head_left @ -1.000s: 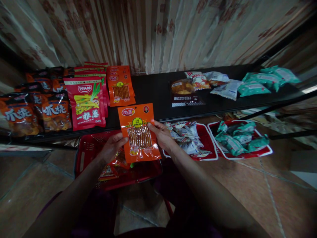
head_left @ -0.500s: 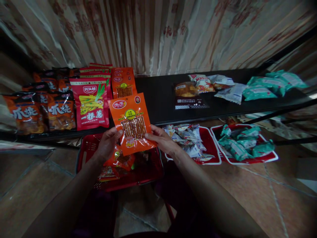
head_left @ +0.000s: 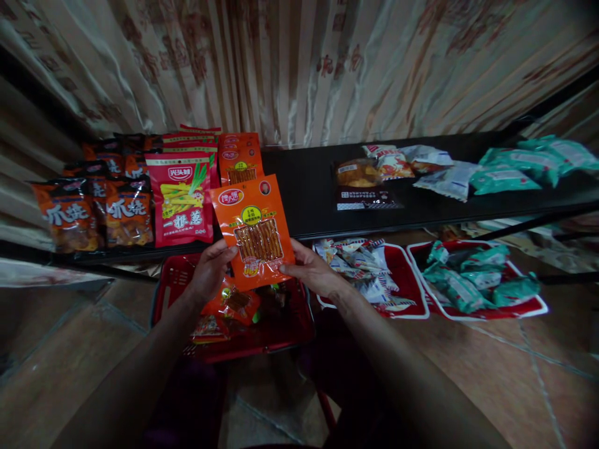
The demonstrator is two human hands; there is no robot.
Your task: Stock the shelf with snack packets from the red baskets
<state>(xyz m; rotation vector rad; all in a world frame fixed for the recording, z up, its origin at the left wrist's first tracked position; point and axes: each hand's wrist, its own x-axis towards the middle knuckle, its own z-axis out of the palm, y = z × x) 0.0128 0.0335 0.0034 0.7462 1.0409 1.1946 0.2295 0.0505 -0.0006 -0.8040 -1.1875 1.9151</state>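
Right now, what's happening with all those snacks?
Someone has an orange packet in both hands: the left hand at its left edge, the right hand at its lower right. It is held up near a red basket with other packets inside. On the black shelf, red bags stand toward the left and green bags lie at the right.

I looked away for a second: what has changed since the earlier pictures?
The orange packet has moved left, towards the matching packets on the shelf, and now hides their lower part. The right hand grips nearer its bottom corner; the left hand keeps its side hold. Nothing was released. The red baskets stayed put.
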